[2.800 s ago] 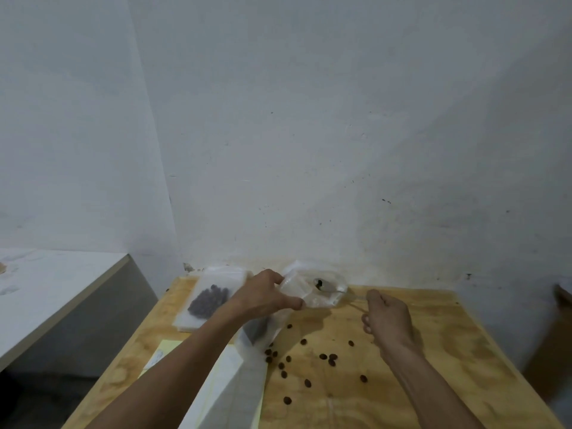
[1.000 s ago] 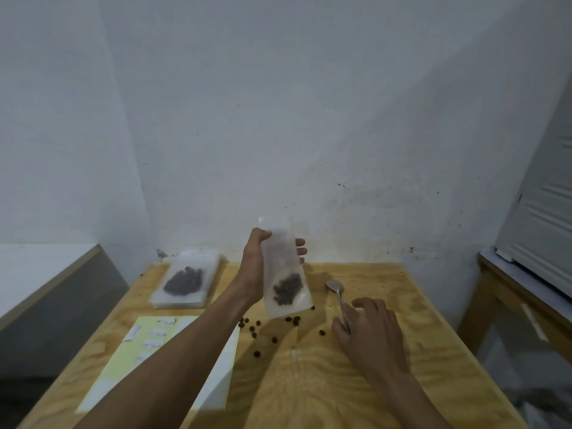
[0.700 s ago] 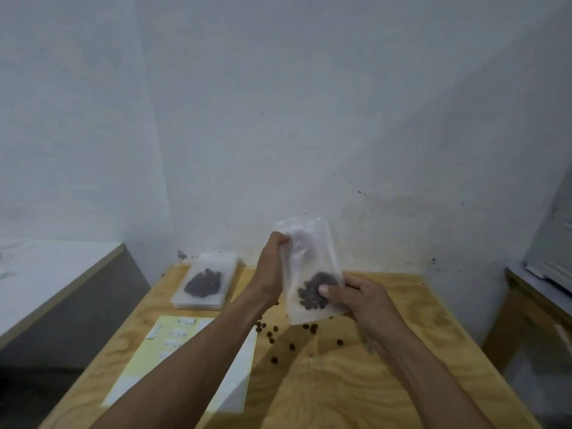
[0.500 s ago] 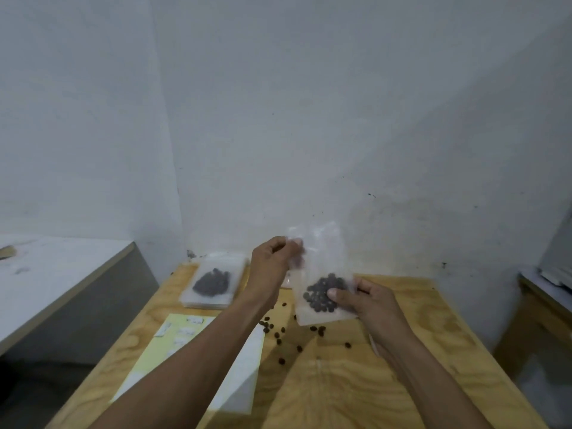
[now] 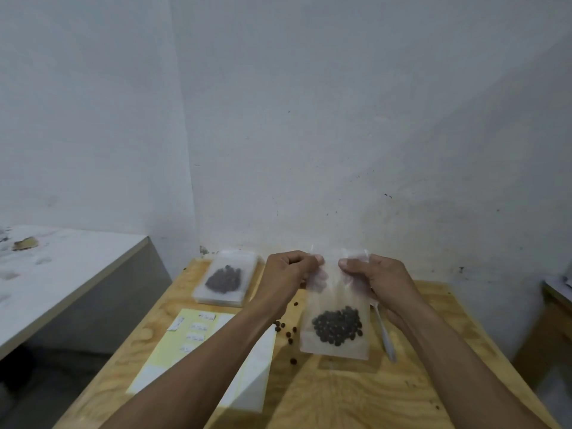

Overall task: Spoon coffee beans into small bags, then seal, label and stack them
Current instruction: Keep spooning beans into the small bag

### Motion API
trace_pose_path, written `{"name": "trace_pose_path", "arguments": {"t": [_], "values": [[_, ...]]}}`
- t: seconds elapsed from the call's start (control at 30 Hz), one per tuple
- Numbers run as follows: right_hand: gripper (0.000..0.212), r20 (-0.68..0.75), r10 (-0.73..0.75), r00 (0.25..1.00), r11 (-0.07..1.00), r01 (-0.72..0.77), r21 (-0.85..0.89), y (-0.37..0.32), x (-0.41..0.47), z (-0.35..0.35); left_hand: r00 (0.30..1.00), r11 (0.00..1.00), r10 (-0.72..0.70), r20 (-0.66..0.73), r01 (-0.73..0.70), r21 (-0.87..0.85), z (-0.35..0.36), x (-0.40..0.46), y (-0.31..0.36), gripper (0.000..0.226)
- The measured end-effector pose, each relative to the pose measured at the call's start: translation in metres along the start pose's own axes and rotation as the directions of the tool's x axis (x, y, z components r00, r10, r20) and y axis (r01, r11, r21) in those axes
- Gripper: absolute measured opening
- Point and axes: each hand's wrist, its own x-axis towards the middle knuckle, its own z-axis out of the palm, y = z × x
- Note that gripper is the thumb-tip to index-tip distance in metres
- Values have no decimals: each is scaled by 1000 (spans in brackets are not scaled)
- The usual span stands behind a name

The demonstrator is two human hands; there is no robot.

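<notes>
A small clear bag (image 5: 335, 308) hangs upright above the wooden table (image 5: 340, 394), with dark coffee beans (image 5: 337, 326) gathered at its bottom. My left hand (image 5: 286, 274) pinches the bag's top left corner and my right hand (image 5: 379, 274) pinches the top right corner. A metal spoon (image 5: 384, 332) lies on the table under my right wrist. A stack of filled bags (image 5: 225, 278) rests at the table's far left. Several loose beans (image 5: 286, 331) are scattered beside the hanging bag.
A yellow label sheet (image 5: 185, 339) with small white labels lies at the left front, next to a white sheet (image 5: 252, 376). A grey counter (image 5: 55, 274) stands to the left, another table edge (image 5: 557, 292) to the right. The wall rises just behind the table.
My right hand put down the spoon, took the bag's lower part, then moved up to its top right corner. Both hands now hold the bag's top edge.
</notes>
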Motion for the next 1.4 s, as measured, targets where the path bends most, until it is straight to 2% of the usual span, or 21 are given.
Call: {"name": "trace_pose_path", "arguments": {"t": [0.13,0.27,0.37,0.5,0.6,0.73,0.9,1.07,1.17,1.23,1.3,1.4], "values": [[14,82,52,995,998,-49,-42,-2,1,-4,999,998,40,-17,-39,46,-2,0,-3,16],[19,205,48,977,981,-8,-193,-9,-1,-5,999,994,54,8,-54,95,-1,-1,-5,15],[17,198,35,980,963,19,-268,-9,-2,-1,998,991,52,24,-55,119,-3,-2,-7,17],[26,185,20,983,958,34,-286,-1,0,6,999,990,34,-3,-33,135,-6,-3,-10,19],[22,166,33,986,969,9,-248,-1,4,6,997,993,18,-73,-9,120,-13,0,-7,17],[16,146,77,986,994,-65,-88,-7,8,-5,986,998,14,-167,-3,67,-32,12,0,12],[16,55,46,997,997,-49,55,0,8,6,987,998,20,-161,-11,57,-36,18,2,12],[23,199,66,978,995,-80,67,4,-3,21,985,1000,19,-174,-16,16,-38,19,1,12],[11,63,29,998,997,-33,75,4,-2,30,992,1000,-24,-121,25,9,-39,14,-1,16],[5,27,29,999,995,-31,92,4,0,33,998,999,-48,-51,50,22,-41,9,-1,22],[6,71,34,997,991,-42,126,2,0,38,999,999,-41,-34,40,-17,-43,7,2,22],[11,118,15,993,987,-34,158,2,-1,52,994,998,-3,-109,-4,-57,-58,3,11,20]]}}
